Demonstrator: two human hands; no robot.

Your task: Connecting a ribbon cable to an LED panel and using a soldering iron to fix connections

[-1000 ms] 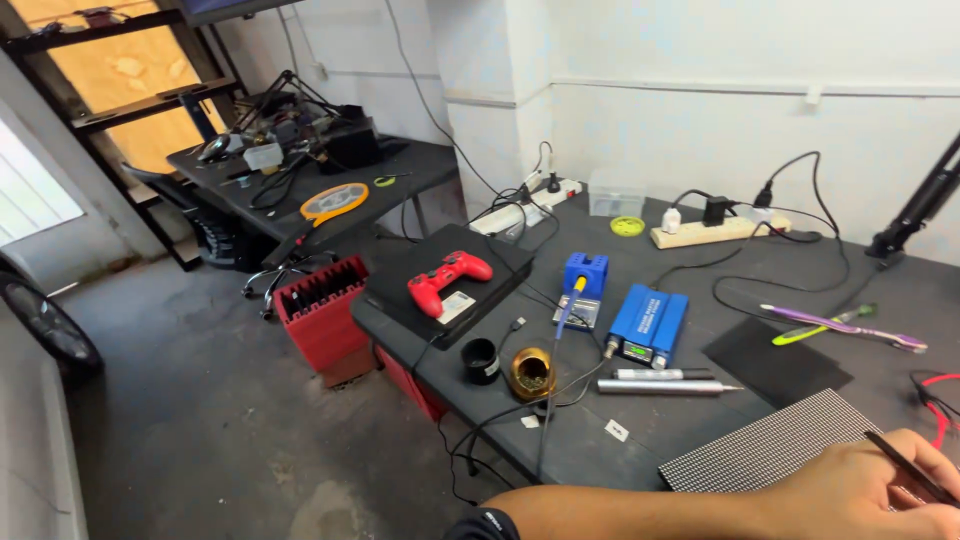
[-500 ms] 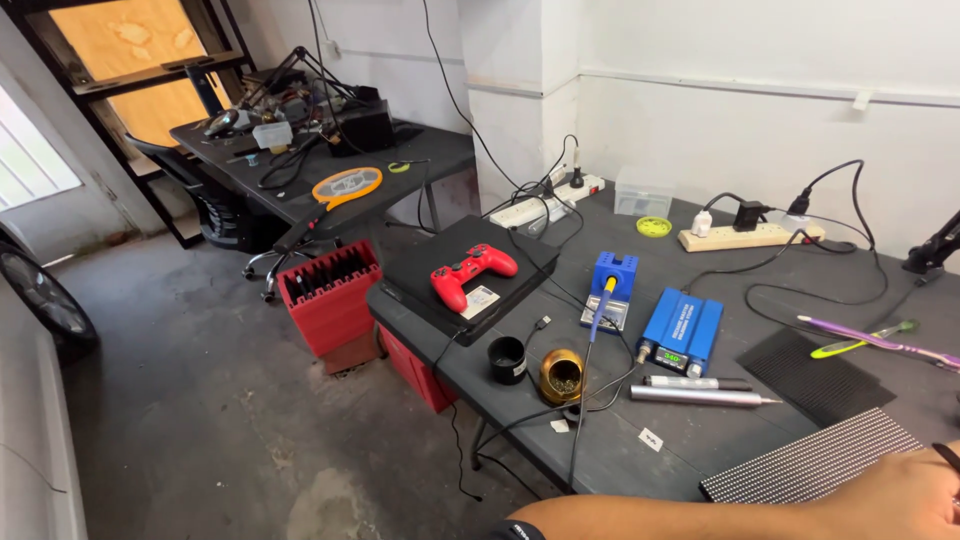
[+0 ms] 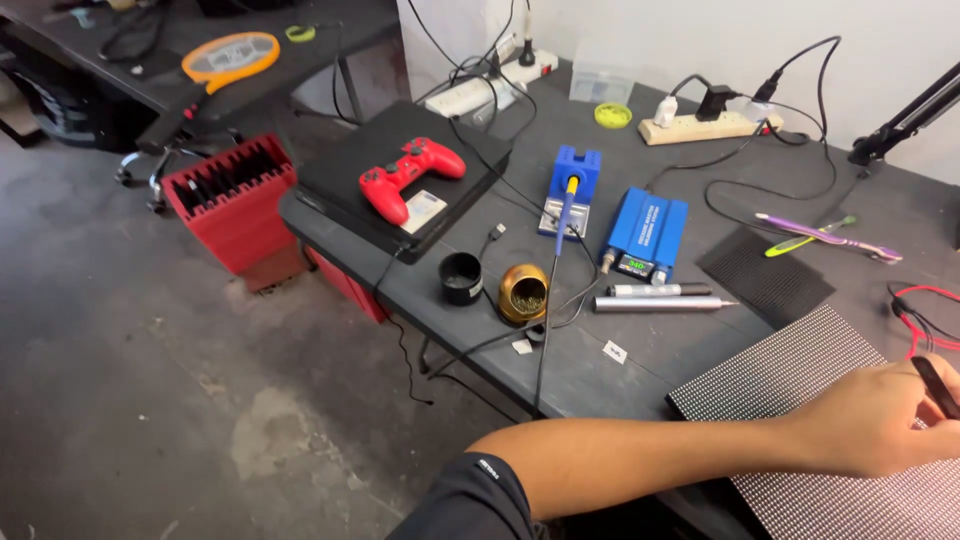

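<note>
The view had been swung down and in since half a second before: the bench was brought closer, and the forearm that had only grazed the bottom edge was now laid fully across the frame. The work was thereby shown settling onto the dotted LED panel (image 3: 790,385) at the near right of the grey table (image 3: 560,370). The left hand (image 3: 880,420) was rested on that panel, fingers curled round a slim dark tool (image 3: 935,385) pinched at the fingertips; the tool's tip could not be made out. The right hand was not seen. The soldering iron (image 3: 565,215) was left parked in its blue stand, well apart.
</note>
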